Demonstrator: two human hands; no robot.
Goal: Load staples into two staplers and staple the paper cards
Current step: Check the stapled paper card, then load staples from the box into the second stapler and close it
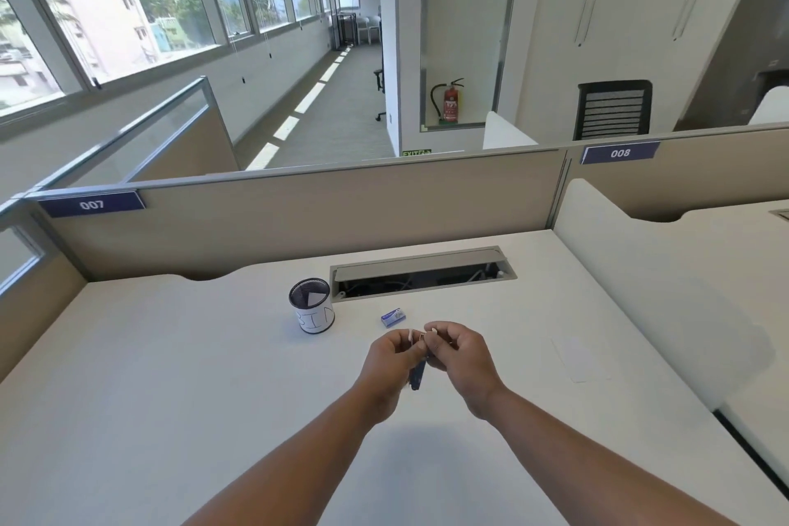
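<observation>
My left hand [395, 354] grips a dark blue stapler [417, 376] above the counter [170, 354]; my right hand [459, 354] pinches something small at its top, near the staple box [393, 318]

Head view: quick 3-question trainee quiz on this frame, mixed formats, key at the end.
1. True or false: the small blue staple box lies on the desk to the right of the mesh cup.
2. Multiple choice: where is the dark blue stapler? A) flat on the desk B) inside the mesh cup C) held above the desk between the left hand and the right hand
3. Fill in: the label hand-lettered on the cup reads ___.

Key: 1 true. 2 C; both hands have fingers curled at it, though the exact grip is too small to make out. 3 BIN.
</observation>
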